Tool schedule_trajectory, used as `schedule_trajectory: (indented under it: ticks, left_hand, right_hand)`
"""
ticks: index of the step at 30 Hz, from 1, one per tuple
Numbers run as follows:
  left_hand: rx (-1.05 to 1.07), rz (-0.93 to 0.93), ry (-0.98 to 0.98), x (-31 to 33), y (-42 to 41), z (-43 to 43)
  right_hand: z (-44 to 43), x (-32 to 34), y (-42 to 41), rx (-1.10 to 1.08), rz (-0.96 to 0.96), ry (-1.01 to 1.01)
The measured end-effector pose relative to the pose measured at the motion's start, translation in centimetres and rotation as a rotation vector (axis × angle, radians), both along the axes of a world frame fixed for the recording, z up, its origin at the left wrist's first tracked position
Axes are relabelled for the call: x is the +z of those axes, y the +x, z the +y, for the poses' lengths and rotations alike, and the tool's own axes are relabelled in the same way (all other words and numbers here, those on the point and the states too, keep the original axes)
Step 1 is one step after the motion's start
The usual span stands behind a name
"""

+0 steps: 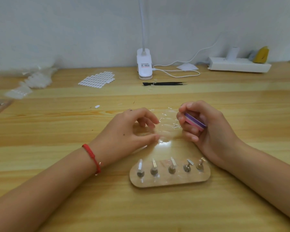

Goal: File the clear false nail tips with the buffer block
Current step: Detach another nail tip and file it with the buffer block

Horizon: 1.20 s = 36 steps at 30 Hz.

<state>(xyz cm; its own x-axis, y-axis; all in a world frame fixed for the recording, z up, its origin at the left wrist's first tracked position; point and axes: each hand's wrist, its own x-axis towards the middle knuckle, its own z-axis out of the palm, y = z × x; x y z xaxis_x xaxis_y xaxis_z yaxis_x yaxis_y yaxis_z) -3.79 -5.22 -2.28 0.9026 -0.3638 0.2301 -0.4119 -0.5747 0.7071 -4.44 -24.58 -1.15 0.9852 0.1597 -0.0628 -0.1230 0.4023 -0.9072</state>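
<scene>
Tips (166, 129), clear and joined in a strip, sit between my left grip (132, 129), which pinches their edge, I judge to steady them, and my right grip (208, 129), fingers curled round the block (195, 122) just beside them, ready for filing.

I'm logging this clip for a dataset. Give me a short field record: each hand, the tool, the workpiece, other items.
left hand: pinches the clear nail tips at their left edge
right hand: grips the buffer block, purple and pink
contact: block beside the tips; touching cannot be told
near edge: clear stand with five holders
far side: black tweezers, clip lamp, sticker sheet
surface: wooden table
</scene>
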Motion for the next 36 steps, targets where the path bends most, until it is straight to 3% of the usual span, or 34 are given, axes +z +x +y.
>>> schedule_trajectory:
  ticks: [7,11,15,25,36]
  left_hand:
    - [0.119,0.237,-0.532,1.4,-0.4,-0.3]
    - [0.123,0.341,-0.684,1.7,-1.4,-0.9]
    - [0.095,0.368,-0.726,1.2,-2.4,-1.3]
    - [0.149,0.326,-0.594,1.5,-2.4,-0.9]
    - [0.029,0.396,-0.556,1.7,-2.3,-0.6]
  right_hand:
    - [-0.2,-0.4,0.1,-0.016,-0.023,-0.028]
    - [0.2,-0.8,-0.1,0.091,-0.164,-0.228]
    - [0.4,-0.9,-0.4,0.105,-0.255,-0.409]
    - [0.5,-0.7,-0.4,0.05,-0.217,-0.347]
    - [0.0,-0.2,-0.4,0.273,-0.214,-0.372]
